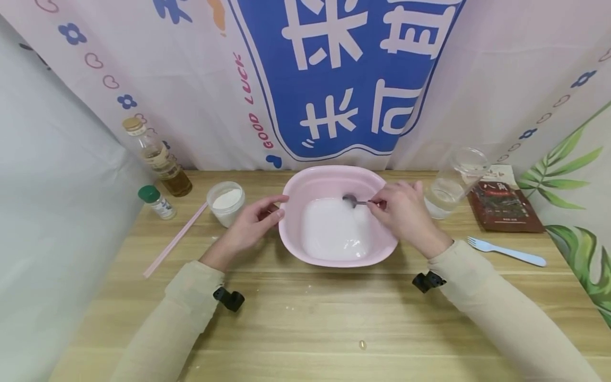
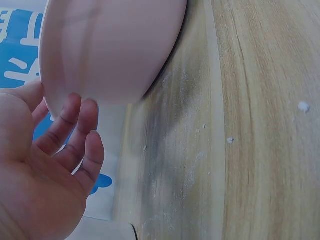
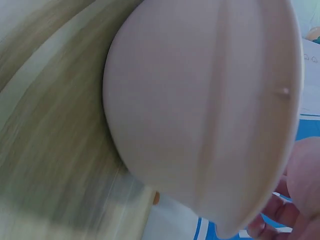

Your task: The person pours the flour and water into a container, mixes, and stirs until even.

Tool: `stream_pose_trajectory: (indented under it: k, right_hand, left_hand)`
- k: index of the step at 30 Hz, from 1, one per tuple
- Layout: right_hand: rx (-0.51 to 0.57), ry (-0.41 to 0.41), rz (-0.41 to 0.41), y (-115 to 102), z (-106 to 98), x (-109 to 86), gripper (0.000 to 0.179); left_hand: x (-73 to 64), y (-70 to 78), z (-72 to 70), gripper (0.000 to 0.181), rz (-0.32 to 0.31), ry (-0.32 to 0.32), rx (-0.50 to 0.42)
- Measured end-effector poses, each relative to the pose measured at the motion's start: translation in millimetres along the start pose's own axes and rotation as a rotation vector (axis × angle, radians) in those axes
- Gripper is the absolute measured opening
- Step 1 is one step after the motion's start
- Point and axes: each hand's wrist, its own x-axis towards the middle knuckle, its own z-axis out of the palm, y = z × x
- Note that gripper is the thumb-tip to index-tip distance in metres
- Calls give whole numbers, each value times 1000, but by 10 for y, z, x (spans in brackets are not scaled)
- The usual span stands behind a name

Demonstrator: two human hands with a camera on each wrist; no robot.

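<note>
A pink plastic basin (image 1: 337, 263) stands on the table, holding white, milky-looking contents (image 1: 329, 228). On its left side, my left hand (image 1: 252, 223) holds the rim; the left wrist view shows the thumb at the edge and curled fingers (image 2: 75, 135) against the outer wall. Over the right side of the basin, my right hand (image 1: 406, 212) pinches the handle of a small metal spoon (image 1: 350, 200), whose bowl is at the white contents near the back. In the right wrist view, the basin wall (image 3: 190, 100) hides the spoon, and the curled fingers (image 3: 280, 212) show beyond the rim.
Left of the basin are a jar of white powder (image 1: 226, 203), a pink chopstick pair (image 1: 176, 241), a green-capped shaker (image 1: 156, 201) and an amber bottle (image 1: 162, 162). Rightward stand a clear cup (image 1: 448, 191), a brown packet (image 1: 506, 204) and a blue fork (image 1: 511, 252).
</note>
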Motion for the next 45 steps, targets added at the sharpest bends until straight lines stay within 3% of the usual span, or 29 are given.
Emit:
stream_pose_trajectory:
  k: [5, 9, 18, 22, 27, 31, 37, 40, 45]
  right_hand:
    - [99, -108, -12, -52, 63, 33, 7]
    - [119, -172, -74, -81, 79, 16, 6]
    - [135, -215, -156, -24, -28, -118, 2]
    - [128, -143, -215, 30, -79, -209, 4]
    - [123, 57, -375, 116, -100, -322, 9]
    - [155, 175, -410, 190, -110, -401, 18]
    - [263, 263, -319, 282, -138, -498, 22]
    - [360, 276, -199, 296, -152, -531, 19]
    - [602, 245, 83, 281, -177, -575, 10]
  left_hand:
    - [2, 3, 7, 41, 6, -2, 7]
    - [0, 6, 6, 41, 10, -1, 7]
    - [-5, 20, 0, 41, 5, 2, 9]
    - [-2, 25, 6, 41, 5, 1, 5]
    - [-7, 34, 11, 41, 5, 0, -2]
    - [-5, 36, 13, 41, 9, 2, -1]
    - [-2, 17, 3, 41, 13, 1, 3]
    - [-2, 10, -4, 41, 3, 1, 9]
    - [8, 3, 2, 41, -1, 1, 9]
